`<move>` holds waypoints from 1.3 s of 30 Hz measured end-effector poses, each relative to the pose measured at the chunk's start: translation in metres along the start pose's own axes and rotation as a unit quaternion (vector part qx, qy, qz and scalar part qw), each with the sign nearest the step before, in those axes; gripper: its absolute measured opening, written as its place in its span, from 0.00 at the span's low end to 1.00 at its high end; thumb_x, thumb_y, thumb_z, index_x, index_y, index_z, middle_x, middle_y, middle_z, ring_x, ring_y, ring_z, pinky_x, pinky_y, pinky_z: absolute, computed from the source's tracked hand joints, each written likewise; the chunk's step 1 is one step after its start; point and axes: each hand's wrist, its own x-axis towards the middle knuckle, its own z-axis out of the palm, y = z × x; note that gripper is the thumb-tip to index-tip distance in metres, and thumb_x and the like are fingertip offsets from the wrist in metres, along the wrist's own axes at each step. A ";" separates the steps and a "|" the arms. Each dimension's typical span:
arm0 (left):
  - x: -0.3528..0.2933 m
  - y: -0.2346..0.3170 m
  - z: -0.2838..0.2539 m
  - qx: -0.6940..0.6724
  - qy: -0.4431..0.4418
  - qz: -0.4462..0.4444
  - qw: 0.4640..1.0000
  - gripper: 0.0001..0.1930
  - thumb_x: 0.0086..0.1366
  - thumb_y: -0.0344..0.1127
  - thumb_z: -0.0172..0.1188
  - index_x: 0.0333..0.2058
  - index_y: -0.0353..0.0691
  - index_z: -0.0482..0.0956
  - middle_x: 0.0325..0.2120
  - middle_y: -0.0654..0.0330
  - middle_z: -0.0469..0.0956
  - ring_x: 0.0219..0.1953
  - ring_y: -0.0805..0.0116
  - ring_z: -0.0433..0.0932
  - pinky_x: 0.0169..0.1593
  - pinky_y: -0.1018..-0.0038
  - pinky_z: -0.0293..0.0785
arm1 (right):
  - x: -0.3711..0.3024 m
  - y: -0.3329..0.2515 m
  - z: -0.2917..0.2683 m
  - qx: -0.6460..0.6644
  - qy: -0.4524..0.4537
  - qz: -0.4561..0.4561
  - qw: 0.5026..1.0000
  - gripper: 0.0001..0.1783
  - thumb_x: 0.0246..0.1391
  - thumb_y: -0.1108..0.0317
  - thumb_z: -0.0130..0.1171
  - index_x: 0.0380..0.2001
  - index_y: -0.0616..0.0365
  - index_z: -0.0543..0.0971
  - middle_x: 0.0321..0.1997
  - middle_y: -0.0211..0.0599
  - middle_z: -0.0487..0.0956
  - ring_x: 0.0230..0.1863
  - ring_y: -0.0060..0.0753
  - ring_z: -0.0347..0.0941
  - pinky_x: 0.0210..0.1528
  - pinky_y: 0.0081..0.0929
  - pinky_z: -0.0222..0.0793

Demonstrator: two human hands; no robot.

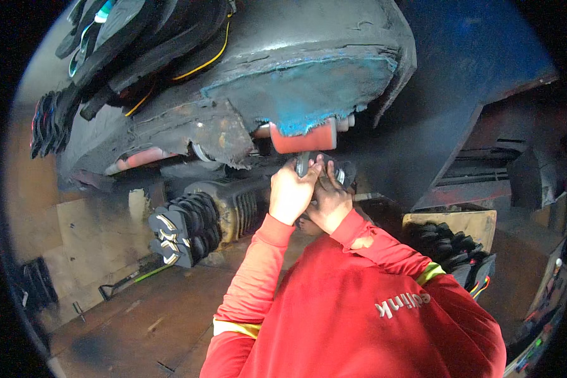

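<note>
Pressing a dark sandal sole (339,171) up against the red roller (303,136) of the grinding machine.
Left hand (291,192) and right hand (329,203) sit together, both clamped on the sole to steady it; finished soles (184,228) stand stacked at left.

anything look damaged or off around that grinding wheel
Yes: the machine's hood is crusted with dark residue, and its blue lining hangs ragged and frayed just above the red grinding wheel. Both hands press a dark sandal sole right under it.

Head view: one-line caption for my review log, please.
Both hands, left hand and right hand, press a dark sandal sole against a red grinding roller.
</note>
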 end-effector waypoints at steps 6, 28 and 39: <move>-0.020 0.022 -0.010 0.007 0.023 0.018 1.000 0.14 0.65 0.39 0.64 0.40 0.32 0.80 0.32 0.46 0.83 0.33 0.61 0.83 0.37 0.66 0.75 | -0.003 0.002 -0.004 -0.006 0.048 -0.064 0.997 0.45 0.50 0.56 0.62 0.69 0.60 0.61 0.74 0.61 0.55 0.73 0.68 0.52 0.69 0.49 0.60; -0.015 0.012 0.006 -0.002 0.063 0.002 0.998 0.11 0.62 0.37 0.64 0.36 0.34 0.82 0.28 0.48 0.82 0.30 0.59 0.83 0.35 0.66 0.75 | 0.000 0.012 -0.007 0.003 0.008 -0.069 0.998 0.46 0.49 0.59 0.63 0.68 0.70 0.59 0.73 0.69 0.54 0.73 0.70 0.52 0.72 0.49 0.55; -0.044 0.016 0.000 0.018 0.138 0.061 0.988 0.14 0.62 0.39 0.67 0.40 0.35 0.81 0.32 0.48 0.84 0.35 0.53 0.84 0.39 0.64 0.78 | 0.002 0.017 0.001 -0.063 0.046 -0.160 0.984 0.36 0.54 0.61 0.60 0.63 0.68 0.67 0.72 0.66 0.58 0.72 0.70 0.54 0.68 0.58 0.58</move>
